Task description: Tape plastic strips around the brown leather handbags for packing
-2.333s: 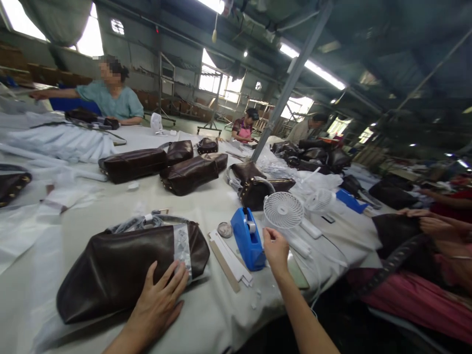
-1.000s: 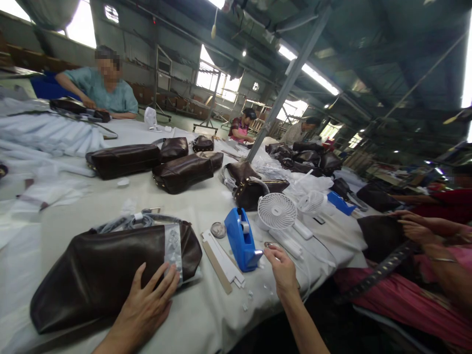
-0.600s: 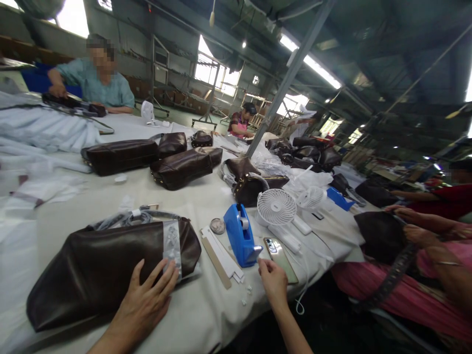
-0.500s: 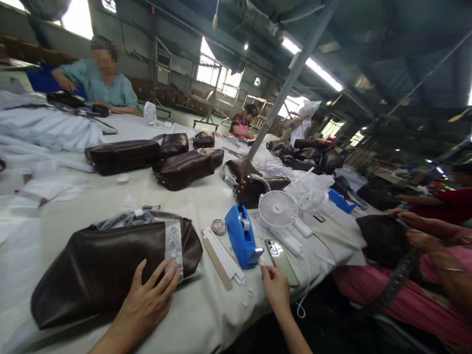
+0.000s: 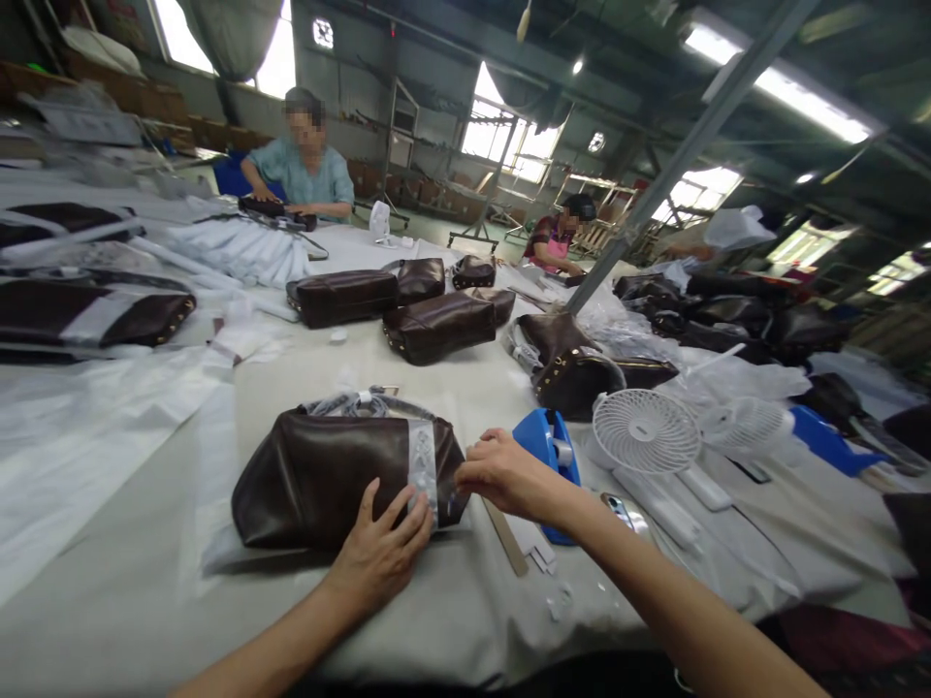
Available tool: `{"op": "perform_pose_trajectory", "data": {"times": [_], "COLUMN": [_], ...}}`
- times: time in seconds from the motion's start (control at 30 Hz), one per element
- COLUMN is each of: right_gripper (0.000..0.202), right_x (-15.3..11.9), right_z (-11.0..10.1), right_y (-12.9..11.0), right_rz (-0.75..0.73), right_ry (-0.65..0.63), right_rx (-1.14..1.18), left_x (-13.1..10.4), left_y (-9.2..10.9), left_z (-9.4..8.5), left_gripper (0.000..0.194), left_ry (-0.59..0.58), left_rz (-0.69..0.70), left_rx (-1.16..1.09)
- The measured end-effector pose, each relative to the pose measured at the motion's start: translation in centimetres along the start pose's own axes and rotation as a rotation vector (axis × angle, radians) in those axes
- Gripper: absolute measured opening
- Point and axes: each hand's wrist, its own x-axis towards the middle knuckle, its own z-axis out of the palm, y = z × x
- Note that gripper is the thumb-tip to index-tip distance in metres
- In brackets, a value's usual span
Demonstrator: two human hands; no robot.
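dark brown bag (image 5: 341, 475) lay on its side on the table (image 5: 407, 659), straight in front of the person, its long body running from left to right. a whitish plastic band (image 5: 423, 446) crossed it near its right end, and a wrapped strap (image 5: 356, 402) lay along its far edge. the left hand (image 5: 385, 548) rested on the near side with its fingers spread, the fingertips touching the leather and the lower part of the band. the right hand (image 5: 501, 470) was at the bag's right end, its fingers bent and the tips drawn together in a pinch; whether anything thin sat between them was too small to tell. just beyond that hand stood a blue tape dispenser (image 5: 536, 427), its lower part partly covered by the wrist. pale card strips (image 5: 529, 543) lay below the wrist, beside the bag. a phone (image 5: 622, 512) showed only in part behind the right forearm, and a white fan (image 5: 646, 431) was near it. farther back, several brown bags (image 5: 440, 325) lay in a loose group, and at the left another banded bag (image 5: 87, 315) lay near sheets of clear plastic (image 5: 87, 456). across the table, a person in a blue-green top (image 5: 316, 179) had both hands at a dark item (image 5: 262, 206)
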Motion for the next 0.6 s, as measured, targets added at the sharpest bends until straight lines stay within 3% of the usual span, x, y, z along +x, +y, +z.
{"op": "perform_pose_trajectory", "data": {"times": [0.13,0.27,0.43,0.6], "right_gripper": [0.018,0.015,0.008,0.026], "right_x": [4.6,7.5,8.9,8.2], "right_z": [0.7,2.9,5.3,3.3], "right_y": [0.9,1.2,2.6,4.6], "right_rz": [-0.128,-0.147,0.017,0.332], "right_ry": [-0.191,-0.246,-0.217,0.011], "right_rx": [-0.224,-0.274,-0.25,-0.245], "left_x": [0.0,0.1,0.1,0.0], "left_y": [-0.2,-0.2,-0.2,-0.3], "left_z": [0.0,0.1,0.2,0.2], "left_gripper": [0.048,0.045,0.048,0.047], "left_ry": [-0.008,0.012,0.004,0.027], "left_rz": [0.01,0.008,-0.003,0.008], "left_rx": [-0.018,-0.016,-0.025,-0.027]}}
